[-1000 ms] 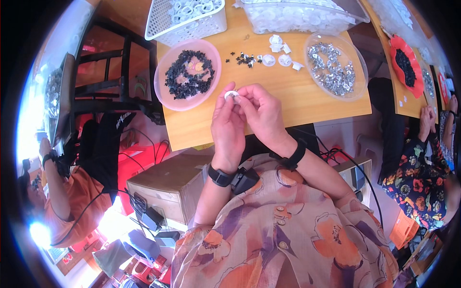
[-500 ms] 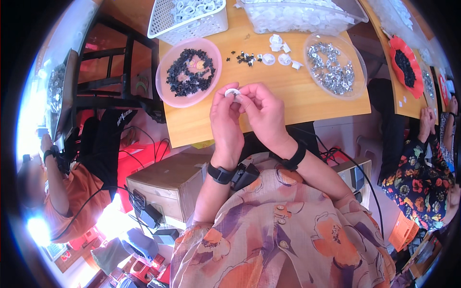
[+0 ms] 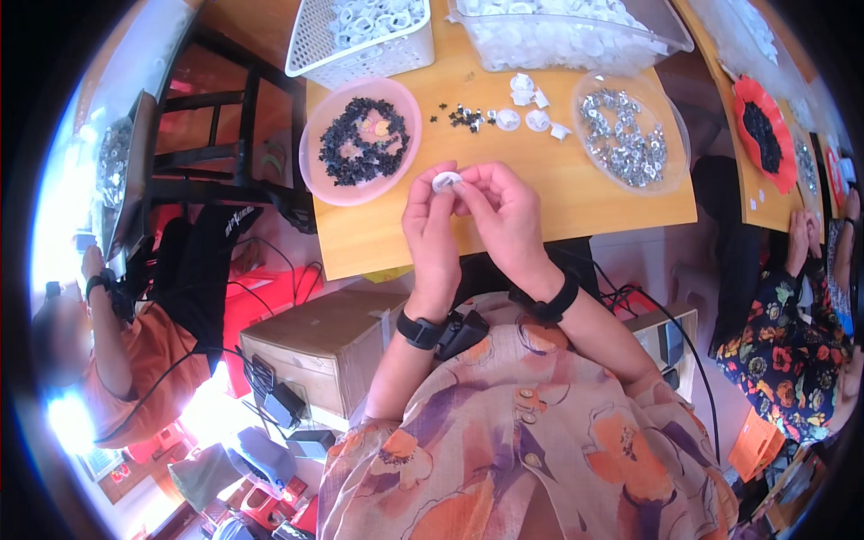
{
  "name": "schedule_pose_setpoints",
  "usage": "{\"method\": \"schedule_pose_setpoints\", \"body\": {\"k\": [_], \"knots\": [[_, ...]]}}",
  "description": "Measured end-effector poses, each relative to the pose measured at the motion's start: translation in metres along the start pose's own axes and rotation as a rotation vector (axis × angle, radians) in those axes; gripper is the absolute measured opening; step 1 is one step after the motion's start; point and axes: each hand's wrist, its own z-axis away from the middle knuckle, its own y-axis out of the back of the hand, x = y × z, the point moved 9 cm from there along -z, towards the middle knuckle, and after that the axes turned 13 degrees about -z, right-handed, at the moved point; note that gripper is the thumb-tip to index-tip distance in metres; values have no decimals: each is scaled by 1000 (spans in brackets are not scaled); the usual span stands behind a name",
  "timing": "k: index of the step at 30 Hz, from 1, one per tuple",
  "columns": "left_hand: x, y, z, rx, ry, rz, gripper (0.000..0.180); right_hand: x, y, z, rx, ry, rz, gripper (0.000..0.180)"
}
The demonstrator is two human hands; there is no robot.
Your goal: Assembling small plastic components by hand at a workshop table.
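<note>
A small round white plastic part point(image 3: 445, 182) is pinched between both my hands, above the table's near edge. My left hand point(image 3: 433, 220) grips its left side with thumb and fingers. On its other side, the thumb and fingers of my right hand point(image 3: 500, 209) press against it; whether they also hold a smaller piece is hidden. Just beyond lie several loose white round parts point(image 3: 508, 120) and a scatter of small black pieces point(image 3: 465, 118). A pink bowl point(image 3: 310, 168) of black pieces stands to the left. On the right, a clear round bowl point(image 3: 681, 144) contains small metal pieces.
At the back stand a white perforated basket point(image 3: 382, 58) and a clear bin point(image 3: 576, 56), both full of white parts. Co-workers sit on either side, one in an orange top point(image 3: 148, 369). A cardboard box point(image 3: 310, 346) is below the table's left part. A black cable point(image 3: 688, 346) hangs at right.
Both hands have shifted slightly right and toward me in the picture, still gripping the white part. Its flat round face now shows more. The whole scene has shifted a little with my head.
</note>
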Motion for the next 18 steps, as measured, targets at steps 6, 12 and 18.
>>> {"method": "schedule_pose_setpoints", "body": {"k": [6,12,18], "knots": [[-1,4,-3,12,-78,-90,20,-5,-1,5,-36,97,162,5],[-11,10,-6,28,11,-53,16,-4,-6,3,-85,95,259,6],[-22,16,-10,-1,39,-26,19,0,-7,-7,-138,72,319,7]]}}
